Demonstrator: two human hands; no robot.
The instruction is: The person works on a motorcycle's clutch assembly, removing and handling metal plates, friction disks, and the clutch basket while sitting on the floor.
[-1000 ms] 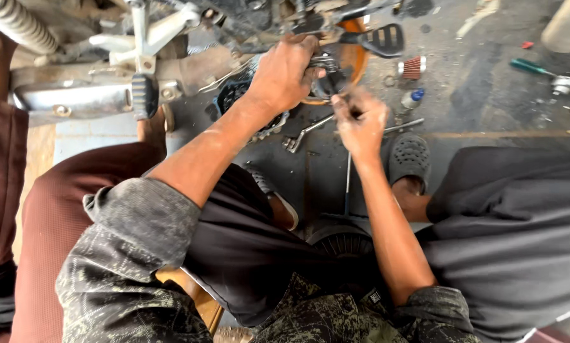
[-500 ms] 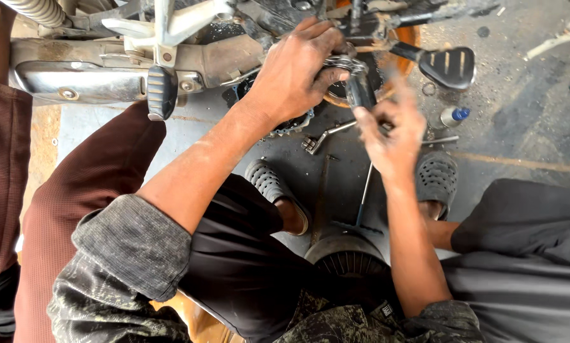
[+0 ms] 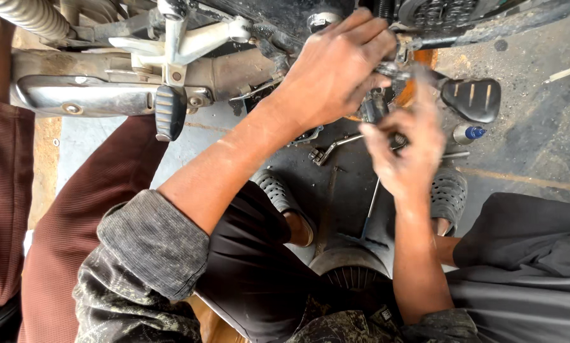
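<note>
My left hand [image 3: 335, 70] reaches up under a motorcycle's engine, with its fingers pinched on a small metal fitting [image 3: 386, 68] beside the chain area. My right hand [image 3: 405, 152] hovers just below and to the right of it. It is motion-blurred with its fingers curled, and I cannot make out anything held in it. A black rubber pedal pad [image 3: 472, 98] sticks out just right of both hands. Beneath my right hand, a thin long-shafted tool [image 3: 370, 209] lies on the dark floor.
A bent wrench [image 3: 332, 147] and a small blue-capped bottle [image 3: 469, 133] lie on the floor. A folded footpeg [image 3: 170, 111] and a chrome exhaust [image 3: 75, 95] are at left. Grey perforated slippers [image 3: 278, 190] sit below. A maroon-clothed person [image 3: 75, 209] is left, a grey-trousered one [image 3: 526, 254] right.
The view has moved in closer to the engine. My right hand has lifted toward the left hand and keeps moving, while my left hand stays on the fitting.
</note>
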